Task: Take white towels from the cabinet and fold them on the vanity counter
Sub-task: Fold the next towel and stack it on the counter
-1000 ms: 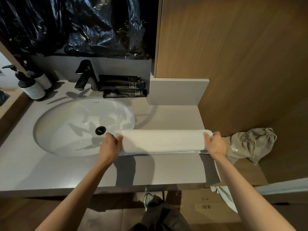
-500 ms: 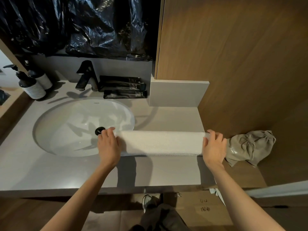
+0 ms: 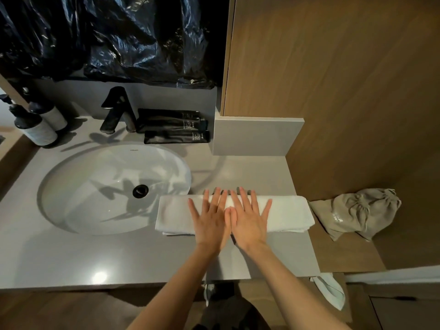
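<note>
Head view: the white towel (image 3: 289, 214) lies on the bench (image 3: 114, 258), at 3 o'clock of the sink (image 3: 78, 186), with its left end just reaching the basin's rim. It is folded into a long, narrow band. Its long axis runs from 9 o'clock to 3 o'clock, parallel to the bench's front edge, and its right end points at the drawstring bag (image 3: 364, 214) just beside it.

The left hand (image 3: 210, 220) and right hand (image 3: 250, 220) lie flat on the middle of the band, side by side with thumbs touching. Each grip is wide, fingers straight and spread, pressing down and holding nothing.

This looks like the smoothing step, setting the lengthwise fold. The next move probably calls for taking one end and carrying it across toward the other, corners matched, to shorten the band.

Layered edges show along the near side at 6 o'clock, though how many folds lie beneath is hard to tell from here.
</note>
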